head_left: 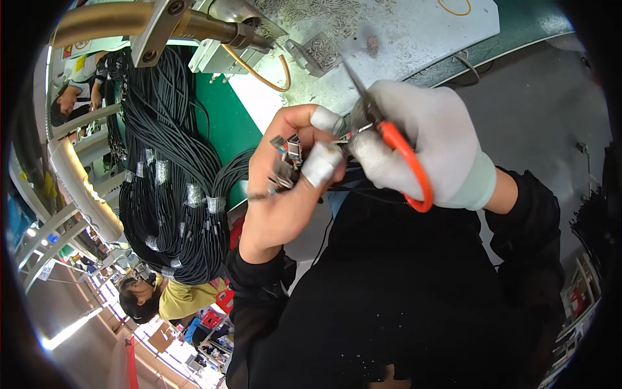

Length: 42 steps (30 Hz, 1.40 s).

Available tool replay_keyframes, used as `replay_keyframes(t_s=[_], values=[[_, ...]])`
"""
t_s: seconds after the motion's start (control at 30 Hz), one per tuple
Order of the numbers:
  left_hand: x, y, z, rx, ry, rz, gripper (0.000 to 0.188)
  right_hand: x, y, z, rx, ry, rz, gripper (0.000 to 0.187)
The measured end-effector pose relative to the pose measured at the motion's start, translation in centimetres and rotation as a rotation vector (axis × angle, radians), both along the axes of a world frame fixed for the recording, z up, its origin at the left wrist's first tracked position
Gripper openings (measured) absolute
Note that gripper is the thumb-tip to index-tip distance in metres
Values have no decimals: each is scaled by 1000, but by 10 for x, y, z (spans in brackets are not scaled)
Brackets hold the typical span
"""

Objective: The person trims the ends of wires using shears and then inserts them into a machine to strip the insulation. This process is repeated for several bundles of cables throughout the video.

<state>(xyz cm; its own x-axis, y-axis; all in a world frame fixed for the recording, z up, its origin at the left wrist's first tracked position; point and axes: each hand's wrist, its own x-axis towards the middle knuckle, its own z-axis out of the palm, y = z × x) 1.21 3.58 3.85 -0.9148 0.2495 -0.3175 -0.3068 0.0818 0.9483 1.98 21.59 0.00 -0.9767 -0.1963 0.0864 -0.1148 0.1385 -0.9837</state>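
My left hand [285,175] is closed, with white covers on its thumb and forefinger tips. It grips several cable ends with small metal connectors [285,148] and coloured wires, which stick out between the fingers. One thin wire end [345,139] is pinched at the fingertips. Wearing a white glove, my right hand [421,142] is closed on scissors [414,168] with red loop handles. Their dark pointed blade [355,79] points up and away, and the fingertips meet those of my left hand. The other blade is hidden or too blurred to make out.
Beyond my hands lies a pale metal worktop [402,39] strewn with small scraps. A machine with a metal shaft [214,29] overhangs it at the far left. Bundled black cables [168,129] hang to the left. Two other people [184,298] are farther off on the left.
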Motion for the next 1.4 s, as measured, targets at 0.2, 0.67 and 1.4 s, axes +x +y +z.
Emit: replay_keyframes(t_s=[0.2, 0.67, 1.4], values=[[3, -7, -12, -224, 370, 49, 18, -5, -8, 2, 28, 38, -100, 15], [3, 1, -35, -221, 747, 55, 30, 14, 4, -1, 130, -15, 104, 17], [2, -11, -24, -205, 337, 142, 18, 7, -20, -14, 346, 293, -60, 12]])
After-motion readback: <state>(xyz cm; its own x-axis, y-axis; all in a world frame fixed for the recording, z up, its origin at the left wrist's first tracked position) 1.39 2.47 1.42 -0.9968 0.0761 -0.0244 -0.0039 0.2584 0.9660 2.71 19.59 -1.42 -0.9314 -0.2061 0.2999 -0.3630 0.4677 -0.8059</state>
